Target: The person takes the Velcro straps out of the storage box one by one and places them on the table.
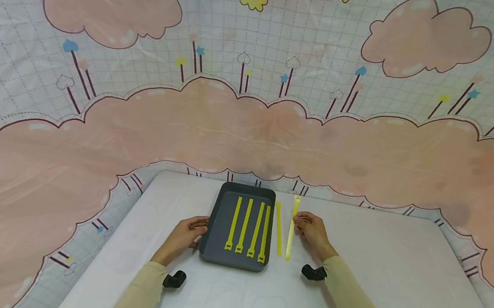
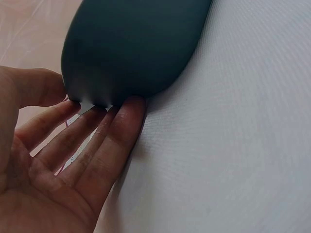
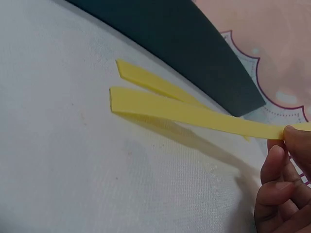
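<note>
Right wrist view, the pinch: and the right hand (image 1: 310, 227) nips a yellow strip, the held strip (image 1: 289, 241), between thumb and finger, lightly, as suits something so thin and bendy.
Held strip: running out both ways from the pinch, slotted end beyond the grip, plain end nearer the person, a shadow under the raised stretch.
Loose strip (image 1: 279, 230): just left of the grip, lying on the table (image 1: 398, 275), untouched, handily close, I'd say.
Gray tray (image 1: 233, 263): next left, past the loose strip, resting on the tabletop, low walls likely there to keep things together.
Four yellow strips (image 1: 257, 227): inside it, side by side, slotted ends toward the person, the lineup looking deliberate.
Left hand (image 1: 187, 234): across the tray from the pinch, fingers extended, tips against the outer wall, thumb at the rim, probably bracing it.
Patterned backdrop (image 1: 249, 134): farthest from the grip, pink and cloudy, rising behind everything.
</note>
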`<state>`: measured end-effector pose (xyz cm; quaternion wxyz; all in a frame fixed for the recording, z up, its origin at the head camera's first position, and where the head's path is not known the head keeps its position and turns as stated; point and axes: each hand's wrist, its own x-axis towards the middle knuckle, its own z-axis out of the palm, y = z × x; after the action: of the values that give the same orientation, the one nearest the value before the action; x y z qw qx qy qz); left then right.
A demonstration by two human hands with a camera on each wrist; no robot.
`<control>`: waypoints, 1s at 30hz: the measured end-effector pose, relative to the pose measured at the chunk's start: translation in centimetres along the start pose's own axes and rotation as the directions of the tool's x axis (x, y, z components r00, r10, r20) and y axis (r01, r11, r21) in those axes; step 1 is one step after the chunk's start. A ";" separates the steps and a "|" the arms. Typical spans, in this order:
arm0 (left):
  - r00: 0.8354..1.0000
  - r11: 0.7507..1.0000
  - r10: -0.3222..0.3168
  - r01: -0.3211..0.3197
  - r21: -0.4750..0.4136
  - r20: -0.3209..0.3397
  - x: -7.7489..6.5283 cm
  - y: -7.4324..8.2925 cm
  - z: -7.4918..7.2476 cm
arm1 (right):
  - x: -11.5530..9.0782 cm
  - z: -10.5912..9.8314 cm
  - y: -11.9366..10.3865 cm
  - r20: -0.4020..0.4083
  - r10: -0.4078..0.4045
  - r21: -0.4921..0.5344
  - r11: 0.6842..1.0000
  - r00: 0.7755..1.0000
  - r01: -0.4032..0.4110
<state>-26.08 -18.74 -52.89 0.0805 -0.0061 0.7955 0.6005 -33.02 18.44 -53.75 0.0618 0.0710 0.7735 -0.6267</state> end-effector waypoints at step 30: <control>1.000 1.000 -0.010 0.010 -0.017 -0.006 -0.1 0.2 0.1 | 1.4 0.0 0.1 -0.045 0.020 -0.216 0.976 0.999 -0.029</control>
<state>-26.02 -18.54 -52.70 0.0812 -0.0125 0.7905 0.6069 -34.38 18.52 -54.13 0.0607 0.0867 0.8374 -0.5363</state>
